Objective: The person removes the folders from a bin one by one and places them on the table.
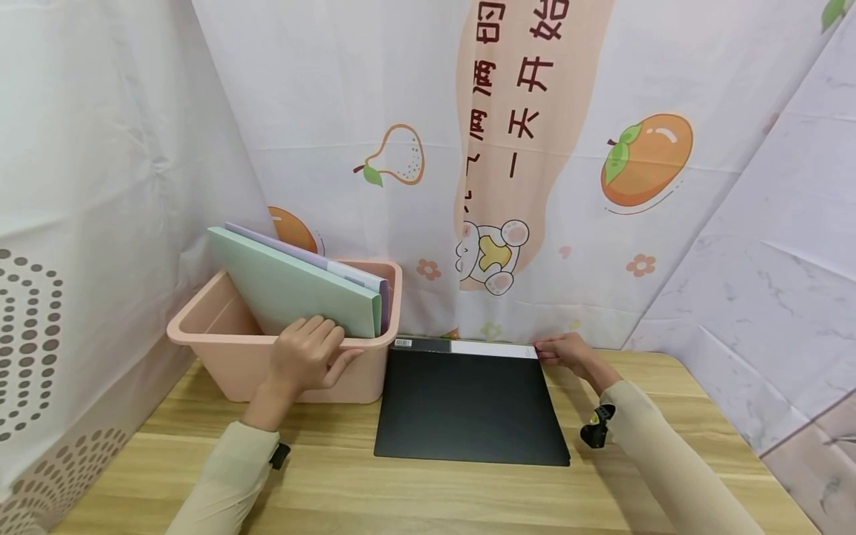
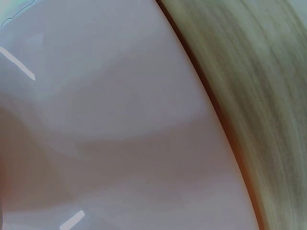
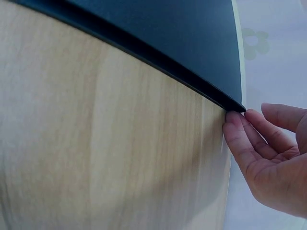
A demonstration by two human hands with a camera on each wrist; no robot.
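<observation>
My left hand (image 1: 304, 357) grips the front rim of a pink plastic bin (image 1: 227, 360), its fingers over the rim and its thumb along the outside wall. Just behind those fingers, a mint green folder (image 1: 301, 279) leans in the bin with a purple folder (image 1: 281, 245) behind it. A black folder (image 1: 468, 409) lies flat on the table, its spine with a white label strip toward the back. At its back right corner, the fingertips of my right hand (image 1: 568, 353) touch the edge. In the right wrist view the thumb stands apart from the black folder (image 3: 177, 33).
The wooden table (image 1: 435, 494) ends at a printed curtain (image 1: 401, 223) just behind the black folder. More white cloth hangs at the left and right. The bin stands at the left, close beside the black folder.
</observation>
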